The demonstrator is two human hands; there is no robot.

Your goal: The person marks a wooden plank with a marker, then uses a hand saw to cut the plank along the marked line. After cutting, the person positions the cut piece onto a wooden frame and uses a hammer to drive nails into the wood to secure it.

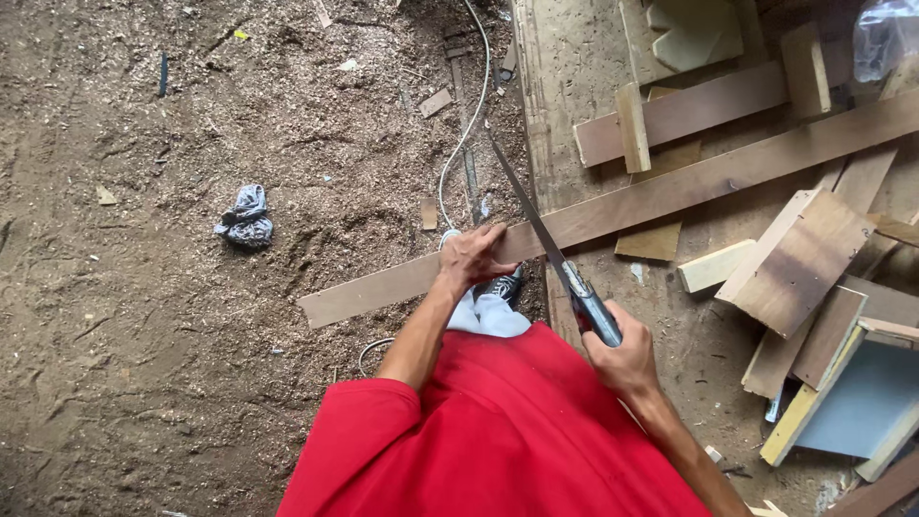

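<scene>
Red shirt [498, 431] filled the near edge, with both bare forearms reaching out from it. Right hand [620, 359] stayed low and near, fingers wrapped tight round the dark handle of a saw [546, 235]; blade ran up and to the left, crossing a plank [613, 206] at its near edge. Left hand [471, 257] lay palm down on that plank just left of the blade, fingers spread and pressing flat, not curled round anything. Showed below that hand, a dark shoe [503, 285] and pale trouser leg.

Long, thin and brown, with a plain flat face; lay aslant, low at the left end over sawdust floor [144, 316], high at the right end among offcuts on a worn board platform [565, 86]. Left end jutted free past the platform's edge, open floor all round it.

Right side was crowded: stacked scraps [799, 258], a pale blue panel [862, 397] with a yellowish rim, and short battens [632, 124]. Farther left, a crumpled grey rag [246, 218] lay well apart on the floor. White cable [469, 124] snaked up toward the far edge. Clear plastic bag [885, 33] sat at the far right corner.
</scene>
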